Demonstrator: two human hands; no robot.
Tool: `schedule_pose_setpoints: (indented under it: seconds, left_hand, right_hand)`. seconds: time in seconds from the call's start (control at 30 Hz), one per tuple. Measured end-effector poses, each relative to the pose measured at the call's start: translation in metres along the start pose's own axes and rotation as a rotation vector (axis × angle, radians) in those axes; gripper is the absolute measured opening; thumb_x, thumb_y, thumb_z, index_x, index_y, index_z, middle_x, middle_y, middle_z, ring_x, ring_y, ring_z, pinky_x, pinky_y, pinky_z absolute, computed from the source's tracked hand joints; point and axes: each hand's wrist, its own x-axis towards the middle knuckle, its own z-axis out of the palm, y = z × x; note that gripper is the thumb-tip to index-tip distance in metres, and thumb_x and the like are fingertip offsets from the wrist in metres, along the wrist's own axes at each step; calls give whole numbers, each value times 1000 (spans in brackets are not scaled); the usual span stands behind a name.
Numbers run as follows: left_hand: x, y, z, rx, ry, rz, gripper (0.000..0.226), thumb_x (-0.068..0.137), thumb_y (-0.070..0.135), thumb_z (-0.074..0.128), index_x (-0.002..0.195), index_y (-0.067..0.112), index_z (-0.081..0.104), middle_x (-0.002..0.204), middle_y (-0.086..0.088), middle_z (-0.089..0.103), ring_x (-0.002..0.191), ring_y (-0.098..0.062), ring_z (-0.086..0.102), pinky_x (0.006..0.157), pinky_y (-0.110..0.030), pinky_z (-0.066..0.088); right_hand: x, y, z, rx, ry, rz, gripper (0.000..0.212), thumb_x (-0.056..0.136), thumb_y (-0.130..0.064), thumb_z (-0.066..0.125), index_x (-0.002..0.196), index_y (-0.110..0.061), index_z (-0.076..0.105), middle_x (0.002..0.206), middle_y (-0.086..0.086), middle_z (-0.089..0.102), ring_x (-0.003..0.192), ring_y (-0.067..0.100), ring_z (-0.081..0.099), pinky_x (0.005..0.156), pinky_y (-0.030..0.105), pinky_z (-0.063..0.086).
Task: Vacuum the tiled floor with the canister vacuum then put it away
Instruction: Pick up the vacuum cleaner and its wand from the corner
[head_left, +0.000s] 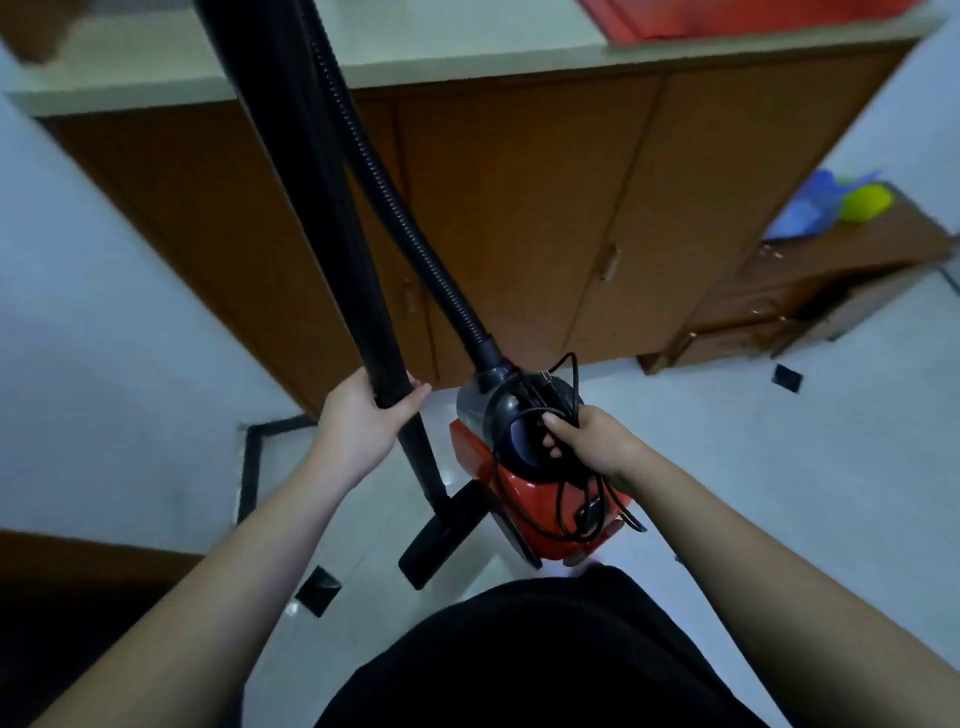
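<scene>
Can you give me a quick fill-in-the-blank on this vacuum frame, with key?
1. The left hand grips the black ____ of the vacuum.
2. The right hand holds the canister by its handle along with the bundled black ____.
3. The canister body is ____ in colour.
4. The ribbed hose joins the canister at its ____ end.

Missing words: wand; cord; red; upper

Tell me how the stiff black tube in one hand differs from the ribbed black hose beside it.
The tube is smooth, straight and thicker; the hose is ridged, thinner and slightly curved. The tube runs down to the floor head, gripped by the left hand; the hose plugs into the red canister, which the right hand holds with the cord. Both are black.
</scene>
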Motion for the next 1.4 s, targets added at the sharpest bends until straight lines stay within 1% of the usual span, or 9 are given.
schedule_pose_setpoints:
  seconds: [0.17,0.33,0.43,0.53,0.67,0.87,1.07,1.3,1.4]
  left_hand:
    - [-1,57,83,45,-163,92,16,85,41,69,91,26,68,91,14,67,88,1,59,66,-18,42]
    - [-7,119,191,77,-311,147,21,84,42,69,94,24,68,94,11,68,89,-5,62,68,-21,45]
    - [-19,161,260,75,-402,161,22,83,41,71,95,23,68,93,10,68,88,-9,64,75,-29,51]
    - [-37,204,322,64,-504,197,20,84,35,71,96,19,68,92,9,68,86,-8,63,75,-27,47]
    - [-58,244,390,47,-632,231,21,84,32,73,98,17,70,96,11,68,93,-6,62,84,-28,46]
    - [-56,292,473,30,-796,251,16,82,27,75,94,17,71,98,9,70,95,-4,63,89,-29,48]
    - [-35,331,554,49,-913,298,15,83,24,74,95,16,70,99,9,69,94,-1,61,77,-16,44]
    - [12,375,646,74,-1015,371,15,80,26,76,92,20,68,97,8,69,94,-6,63,81,-22,48]
    - [31,404,678,85,-1058,415,18,81,26,76,95,19,69,99,7,69,96,-9,63,87,-27,50]
  right_hand:
    - [-41,61,-65,129,131,65,22,102,-25,48,87,-11,57,70,-1,60,61,11,56,58,19,45]
    - [-81,142,-142,262,246,114,21,101,-28,49,87,-16,59,79,-1,66,68,15,62,75,34,51]
    - [-111,192,-189,311,321,159,26,99,-33,50,82,-18,61,79,-3,70,69,14,65,81,40,53]
    - [-138,229,-228,369,407,198,24,100,-31,49,84,-19,61,79,-3,69,70,14,64,81,39,54]
    - [-162,269,-270,394,510,285,26,100,-32,49,82,-19,62,80,-3,70,73,15,66,81,36,54]
    - [-182,310,-322,405,706,385,23,102,-24,45,81,-20,55,69,-6,62,59,6,58,45,6,37]
    - [-175,341,-368,496,794,507,23,101,-20,45,80,-19,54,74,-3,64,60,11,58,57,20,43]
    - [-151,357,-442,532,874,627,18,101,-16,44,91,-8,56,78,2,63,62,12,58,55,15,46]
    - [-147,357,-477,532,929,634,20,101,-16,46,86,-10,58,76,0,65,63,13,60,62,22,49]
